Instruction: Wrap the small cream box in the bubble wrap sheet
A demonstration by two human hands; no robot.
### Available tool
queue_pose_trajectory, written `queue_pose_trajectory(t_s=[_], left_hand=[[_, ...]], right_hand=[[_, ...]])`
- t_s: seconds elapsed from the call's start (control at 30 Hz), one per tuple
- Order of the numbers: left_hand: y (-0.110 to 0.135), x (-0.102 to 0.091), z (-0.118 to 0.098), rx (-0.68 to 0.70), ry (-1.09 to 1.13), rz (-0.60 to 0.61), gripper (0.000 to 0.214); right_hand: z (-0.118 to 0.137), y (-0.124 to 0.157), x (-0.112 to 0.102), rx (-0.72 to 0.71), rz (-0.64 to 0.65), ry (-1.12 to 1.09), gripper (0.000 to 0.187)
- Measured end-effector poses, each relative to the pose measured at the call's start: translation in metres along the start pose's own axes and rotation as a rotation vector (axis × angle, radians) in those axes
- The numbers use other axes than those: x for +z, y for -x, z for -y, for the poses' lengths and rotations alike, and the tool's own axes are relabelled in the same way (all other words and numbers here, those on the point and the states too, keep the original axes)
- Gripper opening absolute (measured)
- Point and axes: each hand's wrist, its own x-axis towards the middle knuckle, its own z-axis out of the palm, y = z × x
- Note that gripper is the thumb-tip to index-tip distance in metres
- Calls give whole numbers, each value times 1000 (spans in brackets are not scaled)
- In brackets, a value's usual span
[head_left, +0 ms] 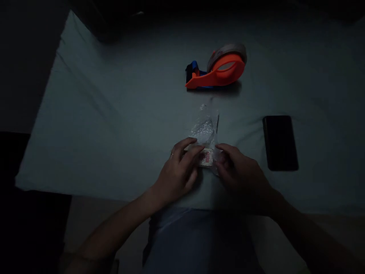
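A small pale box (207,158) with a reddish mark lies near the front edge of the cloth-covered table. My left hand (180,171) grips it from the left, fingers bent over its top. Crinkled clear plastic wrap (204,130), perhaps bubble wrap, spreads out beyond the box and along its right side. At that side my right hand (241,171) is closed, pinching the wrap's edge between thumb and fingers. Dim light and the fingers hide part of the box.
An orange and blue tape dispenser (219,76) with a tape roll stands farther back. A black phone (281,142) lies to the right. Pale green cloth (114,114) covers the table, with wrinkles at the left. My lap is below the front edge.
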Motion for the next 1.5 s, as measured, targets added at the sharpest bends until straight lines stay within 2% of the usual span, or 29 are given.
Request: queue_pose_trajectory(t_s=[0.07,0.2,0.33,0.47,0.6,0.7,0.8,0.97,1.07,1.17,1.3,1.4,1.5], left_hand=[[1,0,4,17,0,2,62],[-4,-4,17,13,-77,68,58],[-6,-7,32,-103,-136,150,66],[1,-4,43,-194,-156,190,69],[4,-3,47,-223,-138,122,61],[-6,-6,48,-264,-135,118,48],[-28,-9,52,-250,-136,144,40],[-63,-7,74,-182,-174,-17,34],[-64,-1,86,-174,-234,-58,34],[-55,3,93,-184,-261,-71,32],[-46,0,93,-198,-266,-90,35],[-42,-12,81,-188,-222,-57,28],[-31,-28,60,-115,-104,58,36]], right_hand=[[-1,0,-1,1,-9,43,42],[-11,-2,-5,-44,-3,149,57],[-26,-1,-7,-6,4,166,52],[-38,0,-3,36,30,151,55],[-40,-3,-1,106,95,209,59],[-37,-11,-2,133,124,160,52],[-36,-26,-3,101,55,61,47],[-44,-50,2,25,-93,15,34],[-53,-50,6,51,-132,46,31],[-60,-43,10,99,-104,95,33],[-60,-37,7,72,-71,200,38],[-55,-33,-2,-66,-84,189,27],[-50,-23,-13,-217,-15,145,21]])
